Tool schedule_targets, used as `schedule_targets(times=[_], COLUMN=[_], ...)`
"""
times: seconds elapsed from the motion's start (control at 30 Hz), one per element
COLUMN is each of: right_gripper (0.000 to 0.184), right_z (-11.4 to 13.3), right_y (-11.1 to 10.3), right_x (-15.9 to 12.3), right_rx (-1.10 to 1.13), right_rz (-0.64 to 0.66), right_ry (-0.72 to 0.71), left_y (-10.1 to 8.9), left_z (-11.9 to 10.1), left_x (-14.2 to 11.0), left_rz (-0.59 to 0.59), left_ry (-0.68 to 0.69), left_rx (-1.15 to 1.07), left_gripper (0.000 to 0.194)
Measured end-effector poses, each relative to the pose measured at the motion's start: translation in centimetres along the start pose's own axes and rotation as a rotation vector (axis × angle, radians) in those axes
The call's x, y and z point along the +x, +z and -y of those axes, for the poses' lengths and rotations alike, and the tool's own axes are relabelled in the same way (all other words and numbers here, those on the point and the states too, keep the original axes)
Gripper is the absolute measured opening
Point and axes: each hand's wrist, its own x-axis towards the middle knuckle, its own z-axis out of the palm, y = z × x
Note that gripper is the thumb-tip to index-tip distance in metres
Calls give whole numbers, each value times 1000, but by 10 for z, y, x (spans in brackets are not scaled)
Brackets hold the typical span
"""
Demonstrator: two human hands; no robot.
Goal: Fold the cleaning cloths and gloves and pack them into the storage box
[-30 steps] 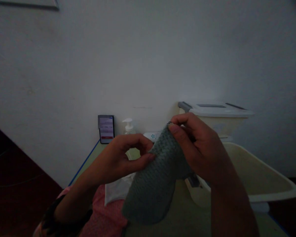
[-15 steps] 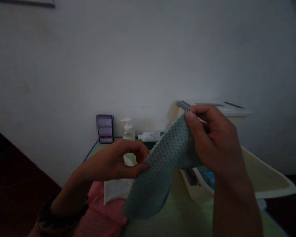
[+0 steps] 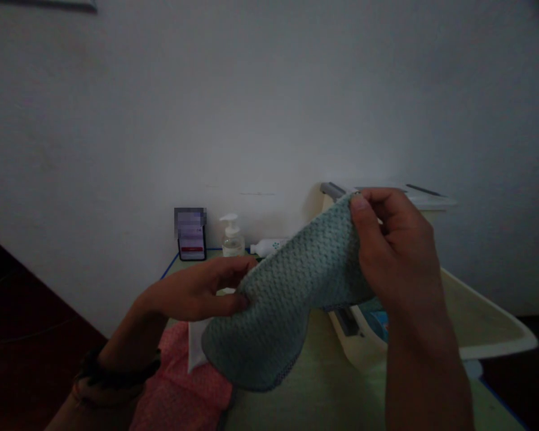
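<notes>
My right hand (image 3: 397, 245) is closed in a pinch on the upper corner of the cloth (image 3: 278, 287), thumb in front; my left hand (image 3: 197, 293) is more loosely curved, thumb laid on the front near the other end, its fingertips hidden behind the upper edge. To hold it well, I'd keep the pinch right on the corner, set the left fingers on the very edge and pull evenly, so the edge runs straight and the lower part can hang flat. The cloth is up in the air between my hands, above the bench (image 3: 341, 389), slanting up to my right: grey-green, dimpled all over, sagging into a rounded fold below, with a darker, speckled underside at the bottom rim. Under its left end lies pink fabric (image 3: 184, 383); to the right is a cream bin (image 3: 480, 329); farther back, a pump bottle (image 3: 232, 240), a white bottle (image 3: 266, 247) and a phone (image 3: 192, 239).
</notes>
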Motion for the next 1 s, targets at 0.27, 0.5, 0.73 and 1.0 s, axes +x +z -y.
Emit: schedule_targets(times=[0.27, 0.5, 0.73, 1.0], right_gripper=[12, 12, 12, 12], right_z=[-11, -13, -11, -2], right_y=[3, 5, 7, 18], right_x=[2, 3, 3, -4], right_rx=[-58, -59, -64, -54], right_rz=[-79, -97, -97, -49], right_ry=[-12, 16, 43, 39], left_y=[-18, -36, -41, -48], left_z=[32, 30, 31, 36], left_x=[-12, -25, -35, -41], left_rz=[-63, 3, 74, 67], left_ry=[-269, -392, -479, -592], left_rx=[-439, -358, -240, 125], left_gripper=[14, 14, 13, 10])
